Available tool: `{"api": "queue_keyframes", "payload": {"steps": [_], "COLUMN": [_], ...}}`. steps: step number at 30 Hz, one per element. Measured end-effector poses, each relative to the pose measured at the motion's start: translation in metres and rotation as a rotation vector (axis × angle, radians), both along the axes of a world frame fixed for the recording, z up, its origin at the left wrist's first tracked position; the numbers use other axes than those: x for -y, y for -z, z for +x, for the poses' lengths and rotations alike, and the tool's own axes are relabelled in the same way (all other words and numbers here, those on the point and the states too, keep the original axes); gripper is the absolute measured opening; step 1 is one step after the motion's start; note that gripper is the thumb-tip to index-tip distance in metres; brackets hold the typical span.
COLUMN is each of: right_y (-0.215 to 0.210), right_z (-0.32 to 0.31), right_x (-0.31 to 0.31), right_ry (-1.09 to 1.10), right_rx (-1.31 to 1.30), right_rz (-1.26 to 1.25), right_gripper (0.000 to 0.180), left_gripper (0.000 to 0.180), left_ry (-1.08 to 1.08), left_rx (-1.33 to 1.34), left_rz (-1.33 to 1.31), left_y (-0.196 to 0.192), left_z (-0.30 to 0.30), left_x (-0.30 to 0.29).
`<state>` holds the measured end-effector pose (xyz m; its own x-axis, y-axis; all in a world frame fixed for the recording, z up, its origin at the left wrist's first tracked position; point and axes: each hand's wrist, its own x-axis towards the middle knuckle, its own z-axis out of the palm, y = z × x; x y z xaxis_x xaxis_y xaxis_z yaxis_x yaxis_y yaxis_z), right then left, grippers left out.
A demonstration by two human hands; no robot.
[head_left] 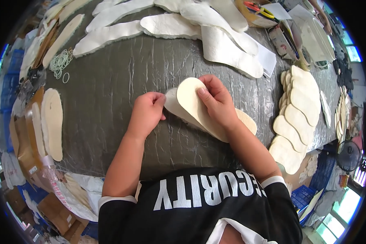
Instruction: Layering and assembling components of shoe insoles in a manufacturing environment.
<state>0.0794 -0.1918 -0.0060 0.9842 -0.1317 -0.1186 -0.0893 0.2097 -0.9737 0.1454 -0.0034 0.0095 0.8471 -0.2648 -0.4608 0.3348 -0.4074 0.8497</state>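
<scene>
Here, both hands pinch 2 cream insoles (199, 107) mid-table: left hand (147, 113) at the near-left edge, right hand (217, 101) gripping the top. They look light, thin and bendy, best held by the rim.

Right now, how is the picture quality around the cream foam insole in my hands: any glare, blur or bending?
Head view: the cream foam insole between the left hand and right hand is sharp and evenly lit, without glare; the wrinkled grey table cover shows soft sheen; the fisheye bends the table edge; windows at the lower right rim are overexposed.
</scene>
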Motion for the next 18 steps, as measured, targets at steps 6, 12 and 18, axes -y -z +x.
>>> {"api": "queue_keyframes", "payload": {"steps": [6,12,18], "right_y": [-0.002,-0.001,-0.006], "right_z": [-0.007,-0.014,-0.017], "right_x": [0.003,0.007,0.005], "right_ry": [-0.049,-0.090,-0.046], "right_rx": [0.035,0.058,0.106], "right_rz": [-0.124,-0.168,-0.101], "right_gripper": [0.015,0.017,0.018], "left_gripper": [0.014,0.014,0.015], "left_ry": [0.087,0.020,0.019], "left_rx": [-0.223,-0.395,-0.418], "left_rz": [-0.221,-0.768,-0.887], "left_y": [0.011,0.015,0.016], "left_z": [0.008,-0.003,-0.007], "left_x": [-0.015,-0.012,-0.007]}}
